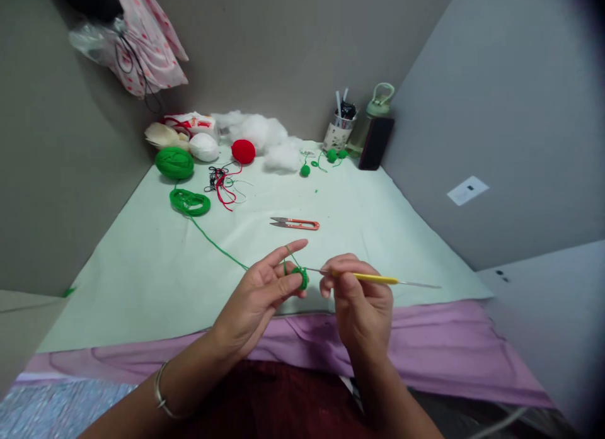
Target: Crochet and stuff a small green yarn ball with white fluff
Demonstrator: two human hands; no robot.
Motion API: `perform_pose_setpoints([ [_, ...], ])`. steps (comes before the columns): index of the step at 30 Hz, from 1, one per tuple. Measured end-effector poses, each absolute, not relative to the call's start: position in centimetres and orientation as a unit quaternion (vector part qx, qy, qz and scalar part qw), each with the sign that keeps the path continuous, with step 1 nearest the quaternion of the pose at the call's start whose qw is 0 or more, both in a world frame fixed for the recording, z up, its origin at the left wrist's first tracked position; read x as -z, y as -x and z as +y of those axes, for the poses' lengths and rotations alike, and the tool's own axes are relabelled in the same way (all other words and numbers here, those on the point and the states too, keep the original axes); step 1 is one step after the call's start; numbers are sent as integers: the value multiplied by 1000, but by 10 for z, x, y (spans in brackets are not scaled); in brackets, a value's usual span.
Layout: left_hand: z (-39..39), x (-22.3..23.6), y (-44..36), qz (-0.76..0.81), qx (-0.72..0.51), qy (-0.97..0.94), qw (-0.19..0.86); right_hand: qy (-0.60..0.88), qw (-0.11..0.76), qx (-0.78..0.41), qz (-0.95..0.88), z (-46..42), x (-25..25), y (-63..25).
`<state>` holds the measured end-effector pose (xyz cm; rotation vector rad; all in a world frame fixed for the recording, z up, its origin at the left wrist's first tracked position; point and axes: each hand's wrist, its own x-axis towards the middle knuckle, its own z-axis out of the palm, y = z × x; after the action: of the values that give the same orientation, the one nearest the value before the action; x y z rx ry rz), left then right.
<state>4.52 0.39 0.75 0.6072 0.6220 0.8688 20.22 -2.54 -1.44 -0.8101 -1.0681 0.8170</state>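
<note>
A small round green crochet piece (300, 278) is pinched between the thumb and fingers of my left hand (265, 285). Green yarn (215, 245) runs from a loose green coil (190, 202) on the table to this hand and loops over its raised index finger. My right hand (362, 294) grips a double-ended crochet hook (375, 278) by its yellow handle, much like a pen. The hook's left metal end reaches the top edge of the crochet piece; its right end sticks out past my hand. Whether the tip sits inside a stitch is too small to tell.
Orange-handled thread snips (295, 223) lie beyond my hands. Farther back are a green yarn ball (174, 163), a red yarn ball (243, 151), black cord (217, 179), white stuffing (259, 133), small green balls (305, 171), a pen cup (338, 133), a phone (377, 143) and a bottle (362, 130). Walls enclose the table.
</note>
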Motion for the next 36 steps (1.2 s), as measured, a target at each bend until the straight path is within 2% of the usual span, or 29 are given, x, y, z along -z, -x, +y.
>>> perform_pose_setpoints([
  [5, 5, -4, -41, 257, -393, -284, 836, 358, 712, -404, -449, -23, 12, -212],
  [9, 5, -2, -44, 293, -437, -315, 790, 351, 703, -437, -437, -22, 9, -212],
  [18, 2, -3, -44, 351, -425, -429, 716, 365, 656, -336, -569, -29, 13, -204],
  [25, 5, -6, -45, 365, -443, -427, 699, 354, 691, -373, -508, -27, 13, -204],
  [36, 6, -4, -41, 347, -434, -446, 702, 344, 690, -384, -508, -27, 13, -202],
])
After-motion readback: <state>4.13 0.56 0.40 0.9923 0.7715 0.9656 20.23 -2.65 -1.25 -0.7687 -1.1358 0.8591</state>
